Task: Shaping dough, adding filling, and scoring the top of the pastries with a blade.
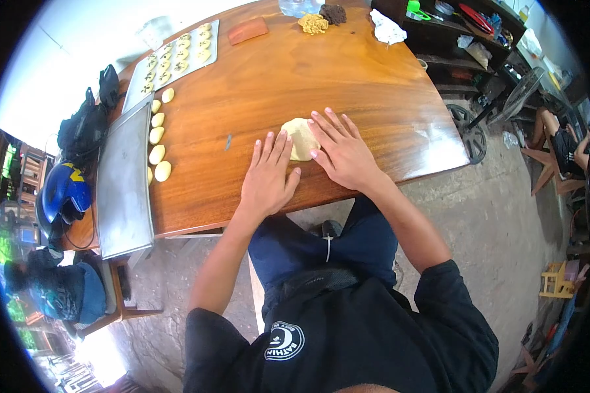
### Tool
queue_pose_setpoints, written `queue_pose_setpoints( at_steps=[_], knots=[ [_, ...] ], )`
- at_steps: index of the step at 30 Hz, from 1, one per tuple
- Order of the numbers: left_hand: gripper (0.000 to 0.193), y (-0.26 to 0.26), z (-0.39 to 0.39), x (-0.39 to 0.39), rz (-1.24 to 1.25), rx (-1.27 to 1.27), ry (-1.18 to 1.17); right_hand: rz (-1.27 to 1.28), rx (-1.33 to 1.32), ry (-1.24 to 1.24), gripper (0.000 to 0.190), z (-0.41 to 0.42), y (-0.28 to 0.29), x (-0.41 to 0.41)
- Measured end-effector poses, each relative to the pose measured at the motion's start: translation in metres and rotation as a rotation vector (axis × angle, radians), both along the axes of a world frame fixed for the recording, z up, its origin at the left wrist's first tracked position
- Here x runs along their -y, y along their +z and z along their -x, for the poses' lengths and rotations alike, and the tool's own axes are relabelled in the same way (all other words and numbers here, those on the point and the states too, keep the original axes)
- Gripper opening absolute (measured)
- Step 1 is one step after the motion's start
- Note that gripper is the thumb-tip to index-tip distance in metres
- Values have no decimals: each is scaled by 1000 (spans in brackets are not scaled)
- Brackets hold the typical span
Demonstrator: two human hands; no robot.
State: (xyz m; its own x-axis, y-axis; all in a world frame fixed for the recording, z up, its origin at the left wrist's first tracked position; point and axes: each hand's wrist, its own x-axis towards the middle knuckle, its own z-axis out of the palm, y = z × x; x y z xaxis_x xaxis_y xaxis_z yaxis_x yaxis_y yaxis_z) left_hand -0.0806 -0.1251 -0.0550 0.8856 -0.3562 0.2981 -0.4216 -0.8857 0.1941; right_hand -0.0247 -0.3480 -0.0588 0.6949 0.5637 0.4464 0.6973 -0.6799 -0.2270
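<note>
A flattened round of pale dough [299, 141] lies on the varnished wooden table [255, 206] in front of me. My left hand [269, 174] is palm down at its left side, fingertips at the dough's edge and thumb apart. Over the right edge of the dough lie the fingers of my right hand [346, 154], spread and flat, hiding part of it. Neither hand grips anything. To the left, several dough balls [157, 154] sit in a rough row beside a bare metal baking tray [125, 182].
Behind stands a tray [211, 54] of topped dough pieces. A reddish-brown slab [248, 31], a yellow crumbly mound [313, 23], a dark mound [333, 14] and crumpled white plastic [388, 27] lie farther back. A blue helmet [66, 189] and black bag [82, 130] are left; a fan [518, 93] is right.
</note>
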Motion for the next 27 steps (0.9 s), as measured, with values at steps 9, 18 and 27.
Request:
queue_pose_setpoints(
  at_steps=[9,18,27],
  knots=[
    [69,0,-16,0,-95,25,17,-161,-113,-56,50,-2,0,6],
    [67,4,-25,0,-134,9,-6,-241,-82,-72,48,-11,-16,8],
    [66,-1,-26,0,-56,28,11,4,115,99,54,-24,-10,-21]
  ],
)
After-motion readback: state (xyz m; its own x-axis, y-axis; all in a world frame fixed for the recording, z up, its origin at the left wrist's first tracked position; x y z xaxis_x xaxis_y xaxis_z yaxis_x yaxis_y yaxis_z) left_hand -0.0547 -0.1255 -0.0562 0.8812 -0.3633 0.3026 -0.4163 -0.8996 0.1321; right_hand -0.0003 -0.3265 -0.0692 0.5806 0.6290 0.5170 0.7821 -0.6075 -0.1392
